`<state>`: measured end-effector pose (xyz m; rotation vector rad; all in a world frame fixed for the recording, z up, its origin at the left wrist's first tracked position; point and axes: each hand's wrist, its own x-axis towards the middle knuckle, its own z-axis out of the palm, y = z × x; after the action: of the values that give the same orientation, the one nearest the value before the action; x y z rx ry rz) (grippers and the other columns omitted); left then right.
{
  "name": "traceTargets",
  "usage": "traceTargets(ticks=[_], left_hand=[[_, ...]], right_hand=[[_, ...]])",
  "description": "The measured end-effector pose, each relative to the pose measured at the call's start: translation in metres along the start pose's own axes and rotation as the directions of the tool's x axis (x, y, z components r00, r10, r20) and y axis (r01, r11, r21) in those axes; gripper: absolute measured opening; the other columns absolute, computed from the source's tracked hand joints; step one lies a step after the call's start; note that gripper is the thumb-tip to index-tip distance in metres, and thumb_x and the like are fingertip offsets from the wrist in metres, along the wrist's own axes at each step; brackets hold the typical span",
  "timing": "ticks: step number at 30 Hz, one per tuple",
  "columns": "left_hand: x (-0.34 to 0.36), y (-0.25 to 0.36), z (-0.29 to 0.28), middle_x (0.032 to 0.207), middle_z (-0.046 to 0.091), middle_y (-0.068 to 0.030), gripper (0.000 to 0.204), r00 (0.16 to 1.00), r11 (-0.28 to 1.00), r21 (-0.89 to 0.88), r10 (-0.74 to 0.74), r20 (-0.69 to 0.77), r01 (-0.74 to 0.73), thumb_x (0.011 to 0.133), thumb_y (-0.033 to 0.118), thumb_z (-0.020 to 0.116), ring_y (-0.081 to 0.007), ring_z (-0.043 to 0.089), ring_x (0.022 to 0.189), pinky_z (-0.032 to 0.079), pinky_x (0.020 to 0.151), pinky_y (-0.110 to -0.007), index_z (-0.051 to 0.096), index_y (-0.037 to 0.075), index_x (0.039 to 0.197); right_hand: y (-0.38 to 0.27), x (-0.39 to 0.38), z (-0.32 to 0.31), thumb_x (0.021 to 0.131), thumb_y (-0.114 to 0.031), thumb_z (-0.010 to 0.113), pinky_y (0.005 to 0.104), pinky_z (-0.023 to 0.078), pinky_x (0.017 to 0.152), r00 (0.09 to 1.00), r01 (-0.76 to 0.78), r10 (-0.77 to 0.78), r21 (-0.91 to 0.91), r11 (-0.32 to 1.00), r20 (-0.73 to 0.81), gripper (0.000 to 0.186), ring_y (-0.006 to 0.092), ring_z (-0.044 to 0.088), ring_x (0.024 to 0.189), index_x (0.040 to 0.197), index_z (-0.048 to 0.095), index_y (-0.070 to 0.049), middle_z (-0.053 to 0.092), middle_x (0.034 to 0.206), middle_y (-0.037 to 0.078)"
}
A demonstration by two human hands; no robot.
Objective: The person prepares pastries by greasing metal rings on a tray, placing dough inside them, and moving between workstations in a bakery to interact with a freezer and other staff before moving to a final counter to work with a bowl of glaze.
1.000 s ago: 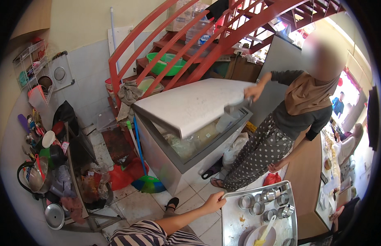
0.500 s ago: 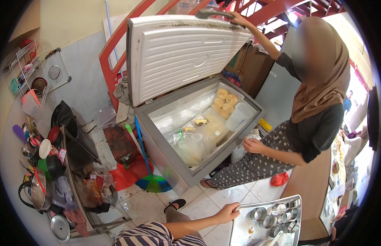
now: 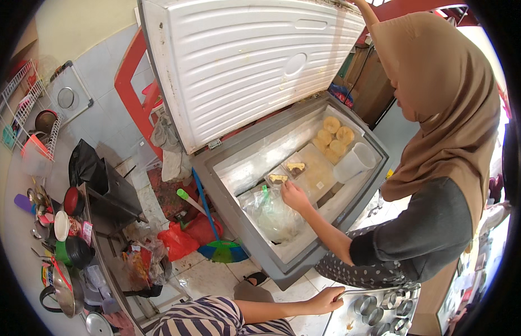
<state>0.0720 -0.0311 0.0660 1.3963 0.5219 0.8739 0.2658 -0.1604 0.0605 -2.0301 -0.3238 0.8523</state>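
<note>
My left hand point(image 3: 326, 301) comes in from the lower edge in a striped sleeve, its fingers closed round the left rim of a metal baking tray point(image 3: 345, 320). Several round metal rings point(image 3: 372, 315) lie on the tray, whose near part runs out of the picture. My right hand is not in view. Beyond the tray stands an open chest freezer point(image 3: 238, 224). A co-worker leans over it, their hand point(image 3: 294, 196) at a small clear box point(image 3: 278, 178) with yellow-and-brown pieces in it.
The freezer's white lid point(image 3: 255, 73) is raised, the co-worker's other arm reaching up to it. Inside are ring-shaped doughs point(image 3: 331, 124), a translucent jug point(image 3: 355, 162) and a plastic bag point(image 3: 271, 215). A broom point(image 3: 224, 251), red bags point(image 3: 179, 242) and a cluttered rack stand left.
The co-worker has bent forward and reached a hand into the freezer. The freezer now appears larger and closer. My left hand still grips the tray, which sits slightly lower in view.
</note>
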Motion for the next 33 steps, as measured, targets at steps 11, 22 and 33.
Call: traceTargets(ticks=[11, 22, 33], left_hand=[[-0.015, -0.005, 0.015, 0.056, 0.039, -0.0067, 0.012, 0.991, 0.998, -0.058, 0.036, 0.129, -0.029, 0.072, 0.007, 0.052, -0.0124, 0.036, 0.045, 0.031, 0.041, -0.029, 0.042, 0.0, 0.075], [-0.054, 0.023, 0.065, 0.067, 0.047, 0.0015, 0.014, 0.982, 0.994, 0.05, -0.101, 0.161, 0.094, 0.077, 0.001, 0.048, -0.0026, 0.041, 0.053, 0.033, 0.044, -0.018, 0.049, -0.001, 0.09], [-0.063, 0.01, 0.084, 0.08, 0.052, -0.0029, 0.014, 0.968, 0.993, 0.007, -0.112, 0.223, 0.114, 0.077, 0.002, 0.041, -0.0069, 0.046, 0.07, 0.038, 0.065, -0.02, 0.048, -0.001, 0.088]], right_hand=[[0.065, -0.083, -0.091, 0.07, -0.032, 0.055, 0.0269, 0.038, 0.064, 0.954, -0.048, 0.08, 0.118, 0.992, -0.29, 0.031, 0.0133, 0.046, 0.069, 0.085, 0.056, -0.005, 0.051, 0.075, 0.002], [0.271, -0.382, -0.232, 0.07, -0.032, 0.055, 0.0271, 0.038, 0.064, 0.549, -0.066, 0.372, 0.405, 0.912, -0.748, 0.031, 0.0135, 0.046, 0.069, 0.085, 0.056, -0.005, 0.051, 0.075, 0.002], [0.378, -0.4, -0.255, 0.068, -0.029, 0.05, 0.0318, 0.038, 0.061, 0.5, -0.136, 0.213, 0.166, 0.977, -0.839, 0.034, 0.0179, 0.049, 0.068, 0.082, 0.057, 0.001, 0.055, 0.076, 0.009]])
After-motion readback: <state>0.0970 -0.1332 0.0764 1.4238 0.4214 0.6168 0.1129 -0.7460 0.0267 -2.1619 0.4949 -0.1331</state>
